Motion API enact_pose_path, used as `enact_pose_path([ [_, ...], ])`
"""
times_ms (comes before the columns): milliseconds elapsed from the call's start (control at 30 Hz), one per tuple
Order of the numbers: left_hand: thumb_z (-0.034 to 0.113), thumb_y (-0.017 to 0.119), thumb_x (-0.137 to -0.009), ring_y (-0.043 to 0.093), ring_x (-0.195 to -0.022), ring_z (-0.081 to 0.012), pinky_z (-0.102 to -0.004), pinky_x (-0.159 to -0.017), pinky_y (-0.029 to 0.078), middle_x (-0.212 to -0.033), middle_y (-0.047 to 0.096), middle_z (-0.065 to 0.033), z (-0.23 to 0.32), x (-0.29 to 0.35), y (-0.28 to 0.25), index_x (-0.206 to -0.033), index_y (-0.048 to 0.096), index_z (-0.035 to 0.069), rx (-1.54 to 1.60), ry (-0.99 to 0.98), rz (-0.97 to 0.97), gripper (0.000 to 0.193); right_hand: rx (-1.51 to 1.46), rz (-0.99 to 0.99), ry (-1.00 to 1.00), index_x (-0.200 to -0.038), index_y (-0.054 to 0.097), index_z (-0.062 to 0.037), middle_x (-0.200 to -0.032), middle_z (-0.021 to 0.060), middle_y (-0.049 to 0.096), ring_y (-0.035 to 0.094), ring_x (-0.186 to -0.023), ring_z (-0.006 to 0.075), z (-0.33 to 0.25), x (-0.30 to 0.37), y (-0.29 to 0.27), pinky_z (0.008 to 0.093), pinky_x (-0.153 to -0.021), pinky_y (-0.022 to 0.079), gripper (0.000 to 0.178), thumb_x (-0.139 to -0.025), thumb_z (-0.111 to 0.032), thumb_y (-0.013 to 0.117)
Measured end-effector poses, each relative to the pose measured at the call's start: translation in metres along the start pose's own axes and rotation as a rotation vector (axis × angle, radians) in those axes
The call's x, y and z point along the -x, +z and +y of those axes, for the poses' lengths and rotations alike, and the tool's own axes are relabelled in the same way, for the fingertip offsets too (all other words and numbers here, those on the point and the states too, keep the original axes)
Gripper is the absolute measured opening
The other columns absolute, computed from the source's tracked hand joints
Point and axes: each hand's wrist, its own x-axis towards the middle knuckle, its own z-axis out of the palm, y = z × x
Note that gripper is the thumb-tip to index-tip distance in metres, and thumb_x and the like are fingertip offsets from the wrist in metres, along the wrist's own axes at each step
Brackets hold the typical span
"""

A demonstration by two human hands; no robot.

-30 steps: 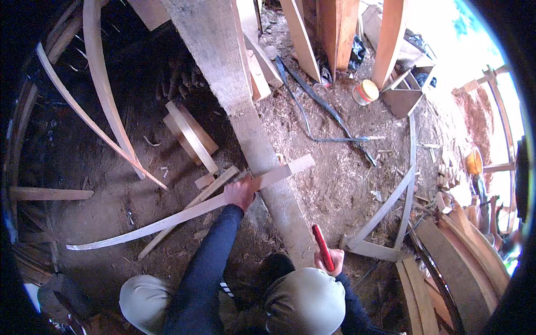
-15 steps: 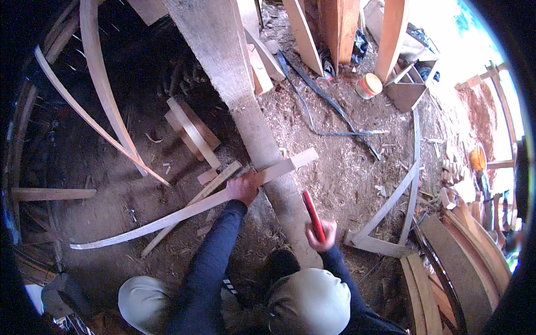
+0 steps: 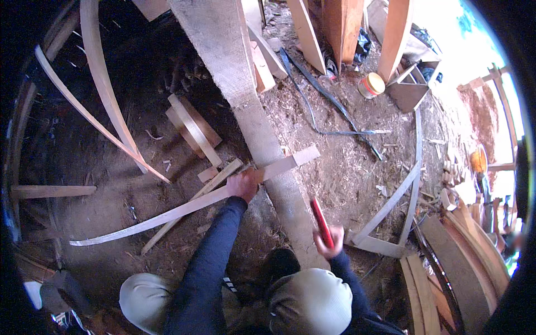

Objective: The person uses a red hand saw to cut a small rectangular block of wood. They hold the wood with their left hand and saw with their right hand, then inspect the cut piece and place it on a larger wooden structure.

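Observation:
A long, slightly curved wooden strip (image 3: pixel 279 169) lies across a thick wooden beam (image 3: pixel 262 131), its thin end reaching far out to the left. My left hand (image 3: pixel 243 186) is closed around the strip just left of the beam. To the right of the beam, my right hand (image 3: pixel 328 241) grips a long, narrow red tool (image 3: pixel 322 223). The tool points up and a little left, apart from the strip; its exact kind I cannot make out. A narrow wooden stick (image 3: pixel 192 207) passes beneath the strip near my left hand.
Short wooden blocks (image 3: pixel 192 129) lie left of the beam. Beyond it are a dark strap (image 3: pixel 321 92), a small round tub (image 3: pixel 371 85) and a wooden box (image 3: pixel 410 92). A triangular wooden frame (image 3: pixel 379 245) and stacked boards (image 3: pixel 460 262) sit at right. Wood shavings litter the ground.
My right hand has moved slightly down and to the right with the red tool, drawing farther from the strip. My left hand keeps its hold on the strip, which stays in place.

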Motion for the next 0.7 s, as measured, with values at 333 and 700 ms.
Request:
enact_pose_path([
  [333,0.025,0.06,-0.077,0.064,-0.059,-0.0299,-0.0441,-0.052,0.051,-0.067,0.065,-0.0096,-0.014,-0.007,0.02,-0.1,0.062,0.02,-0.019,0.079,0.084,0.024,-0.046,0.024,-0.029,-0.065,0.058,-0.007,-0.048,0.0055,0.048,0.052,-0.043,0.0136,-0.008,-0.025,0.01,0.028,-0.044,0.042,0.008,-0.07,-0.006,0.064],
  [700,0.031,0.055,-0.082,0.063,-0.056,-0.0307,-0.0463,-0.051,0.049,-0.066,0.064,-0.0099,-0.008,-0.005,0.01,-0.09,0.062,0.018,0.095,0.048,0.168,0.016,-0.004,-0.017,-0.029,-0.064,0.057,-0.0064,-0.049,0.008,0.05,0.052,-0.041,0.0176,-0.004,-0.019,0.016,0.0301,-0.045,0.043,0.011,-0.073,-0.009,0.064],
])
